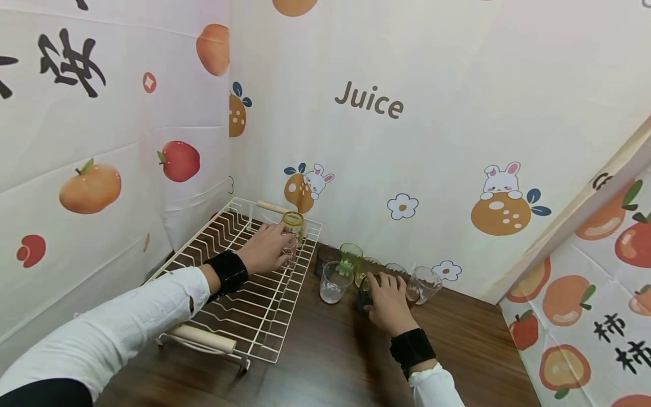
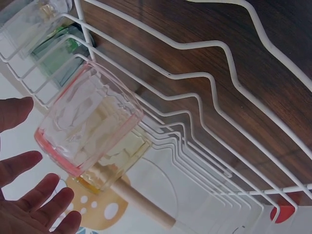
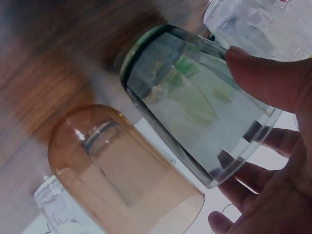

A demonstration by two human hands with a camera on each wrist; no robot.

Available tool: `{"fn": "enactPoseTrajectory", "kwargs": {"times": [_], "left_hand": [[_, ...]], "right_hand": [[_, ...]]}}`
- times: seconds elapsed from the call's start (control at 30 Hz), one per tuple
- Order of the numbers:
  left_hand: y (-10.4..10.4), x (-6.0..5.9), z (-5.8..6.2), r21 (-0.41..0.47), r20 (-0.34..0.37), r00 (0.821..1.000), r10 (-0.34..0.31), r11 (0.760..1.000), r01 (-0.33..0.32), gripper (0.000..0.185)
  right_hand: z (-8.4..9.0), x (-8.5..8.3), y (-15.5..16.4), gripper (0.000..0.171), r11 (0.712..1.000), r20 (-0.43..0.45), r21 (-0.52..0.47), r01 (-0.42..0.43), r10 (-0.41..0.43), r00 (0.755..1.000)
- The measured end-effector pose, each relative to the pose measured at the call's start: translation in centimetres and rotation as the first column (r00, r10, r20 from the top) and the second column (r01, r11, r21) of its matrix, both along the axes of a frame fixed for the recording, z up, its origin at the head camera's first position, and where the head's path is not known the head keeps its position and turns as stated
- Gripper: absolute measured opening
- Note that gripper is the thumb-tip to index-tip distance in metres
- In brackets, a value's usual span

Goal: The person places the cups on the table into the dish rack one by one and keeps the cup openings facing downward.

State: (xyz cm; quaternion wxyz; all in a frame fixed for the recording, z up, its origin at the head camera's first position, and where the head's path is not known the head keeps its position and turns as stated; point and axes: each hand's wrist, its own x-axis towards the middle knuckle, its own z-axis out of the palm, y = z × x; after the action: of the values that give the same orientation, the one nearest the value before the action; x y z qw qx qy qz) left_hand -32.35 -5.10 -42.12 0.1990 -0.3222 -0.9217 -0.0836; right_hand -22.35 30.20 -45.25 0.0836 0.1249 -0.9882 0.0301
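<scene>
Three walls of pale printed cloth around one dark wood-grain table [image 1: 335,353]. On the left wall [image 1: 117,127]: oranges, a red apple and black characters. On the back wall [image 1: 447,124]: rabbits, flowers and the word "Juice" near 1 o'clock. On the right wall [image 1: 595,294], at 4 o'clock: more fruit and characters.

From 7 to 8 o'clock in the head view: white wire rack [image 1: 269,305] with wooden handles [image 1: 204,337] at the near and far ends. On the table between 4 and 6 o'clock: group of glasses, including a green glass [image 1: 351,251], a clear glass [image 1: 333,288] and an amber glass [image 3: 126,170].

At 8 o'clock: left hand [image 1: 267,249] over the rack, fingers spread and loosely bent, holding nothing. Just beside the fingertips, with a gap visible in the left wrist view: pink glass [image 2: 90,117], on the rack at 3 o'clock from the hand. At 12 o'clock from the pink glass: yellow glass [image 1: 293,220], also on the rack.

At 5 o'clock: right hand [image 1: 389,299], thumb and fingers gripping opposite sides of a grey glass [image 3: 195,107], at 9 o'clock from the hand. Contact between grey glass and table: cannot tell. Near 3 o'clock from the same hand: amber glass, just beside the fingers.
</scene>
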Motion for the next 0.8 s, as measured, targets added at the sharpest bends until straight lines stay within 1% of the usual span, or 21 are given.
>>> {"fn": "enactPoseTrajectory", "kwargs": {"times": [0.1, 0.2, 0.3, 0.4, 0.5, 0.6, 0.73, 0.8], "left_hand": [[-0.1, 0.2, 0.2, 0.003, 0.015, 1.0, -0.008, 1.0, 0.008, 0.042], [-0.3, 0.5, 0.5, 0.01, 0.02, 1.0, -0.014, 1.0, 0.014, 0.044], [-0.5, 0.8, 0.8, 0.019, 0.032, 0.999, -0.017, 1.0, 0.016, 0.047], [-0.7, 1.1, 1.0, 0.029, 0.039, 0.999, -0.022, 0.999, 0.021, 0.048], [-0.8, 1.5, 1.2, 0.039, 0.032, 0.999, -0.031, 0.999, 0.03, 0.048], [-1.0, 1.8, 1.2, 0.041, 0.028, 0.999, -0.031, 0.999, 0.03, 0.049], [-1.2, 1.9, 1.3, 0.034, 0.039, 0.999, -0.023, 0.999, 0.021, 0.049], [-1.3, 1.9, 1.3, 0.031, 0.043, 0.999, -0.019, 0.999, 0.018, 0.049]], "right_hand": [[-0.3, 0.7, 0.0, 0.08, 1.0, -0.042, -0.01, -0.001, 0.0, 0.999], [-0.5, 1.6, 0.1, 0.081, 0.999, -0.091, -0.051, -0.008, 0.003, 0.996], [-0.6, 2.4, 0.2, 0.084, 0.992, -0.144, -0.118, -0.037, 0.02, 0.989], [-0.7, 3.3, 0.6, 0.085, 0.978, -0.172, -0.197, -0.07, 0.036, 0.984], [-0.9, 4.0, 1.1, 0.085, 0.956, -0.174, -0.279, -0.093, 0.045, 0.984], [-1.2, 4.6, 1.7, 0.085, 0.928, -0.14, -0.363, -0.087, 0.038, 0.989], [-1.7, 5.4, 2.2, 0.083, 0.877, -0.091, -0.479, -0.05, 0.007, 0.996], [-1.9, 5.7, 2.2, 0.08, 0.843, -0.07, -0.537, -0.024, -0.016, 0.997]]}}
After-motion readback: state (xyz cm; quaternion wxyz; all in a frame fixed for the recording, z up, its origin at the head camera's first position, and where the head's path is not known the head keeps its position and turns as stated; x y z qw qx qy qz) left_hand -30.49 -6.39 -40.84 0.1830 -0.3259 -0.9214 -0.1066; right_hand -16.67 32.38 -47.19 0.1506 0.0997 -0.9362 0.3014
